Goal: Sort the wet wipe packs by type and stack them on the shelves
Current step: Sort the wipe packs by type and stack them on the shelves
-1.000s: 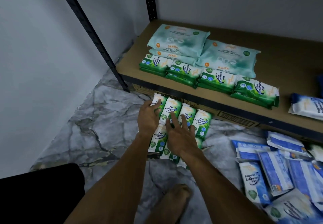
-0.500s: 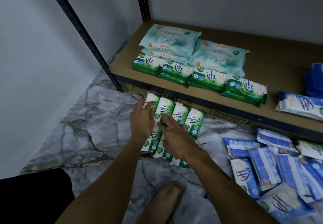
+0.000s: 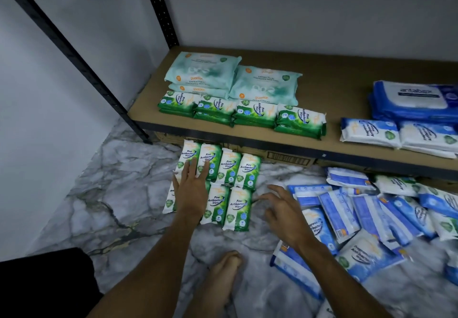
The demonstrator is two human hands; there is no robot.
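Your left hand [image 3: 192, 191] lies flat, fingers straight, on the green pine packs [image 3: 239, 206], which are laid out face up in two rows on the marble floor [image 3: 111, 193] just in front of the shelf [image 3: 334, 74]. Its fingertips reach the two leftmost packs of the far row. Your right hand [image 3: 280, 210] is well apart from it, off to the right, with fingers spread and loosely bent and gripping nothing. It is over the strip of floor between the green rows and the loose heap of blue packs [image 3: 371, 208]; whether it touches the floor cannot be told. On the shelf, the shelved green packs [image 3: 255, 114] stand in four short stacks side by side along the front left, with the teal packs [image 3: 205, 74] piled just behind them. Farther right on the same board, the white-and-blue packs [image 3: 371, 131] lie at the front edge, and the dark blue packs [image 3: 416, 99] are stacked behind those. A cardboard box [image 3: 290, 157] sits under the shelf, right behind the far green row. A black upright [image 3: 74, 52] runs down to the shelf's front left corner. Your bare foot [image 3: 225, 268] rests on the marble below the green rows.
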